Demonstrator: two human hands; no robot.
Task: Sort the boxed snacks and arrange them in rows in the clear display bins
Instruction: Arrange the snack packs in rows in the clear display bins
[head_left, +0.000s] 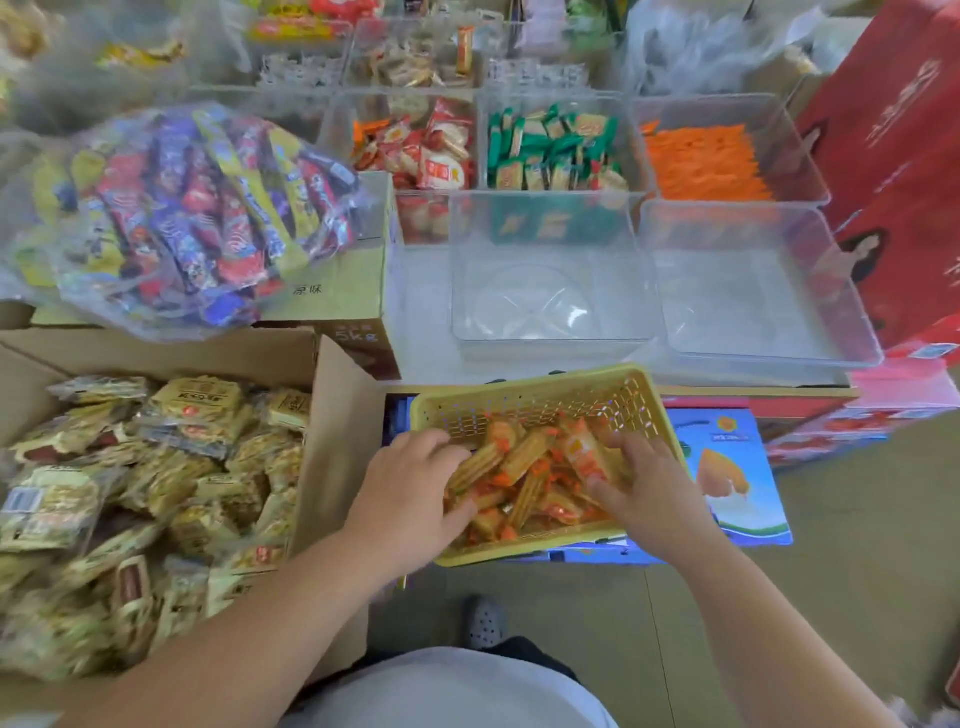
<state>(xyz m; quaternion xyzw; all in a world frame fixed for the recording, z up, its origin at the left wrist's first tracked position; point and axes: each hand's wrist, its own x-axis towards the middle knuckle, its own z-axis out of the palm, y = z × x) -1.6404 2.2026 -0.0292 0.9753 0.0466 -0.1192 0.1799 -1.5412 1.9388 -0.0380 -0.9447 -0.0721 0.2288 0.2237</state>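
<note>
Snacks (524, 462) lay heaped in the basket (540, 397) at near centre, just short of the bins (556, 338) beyond it. They were slim wrapped sticks that looked light, slippery and probably brittle, so best gathered across their middles in small bunches. Their long axes ran mostly from near left to far right, though jumbled. The left hand (410, 483) curled round several at the heap's left. The right hand (652, 488) dug curled fingers into the right side, thumb against a packet.
</note>
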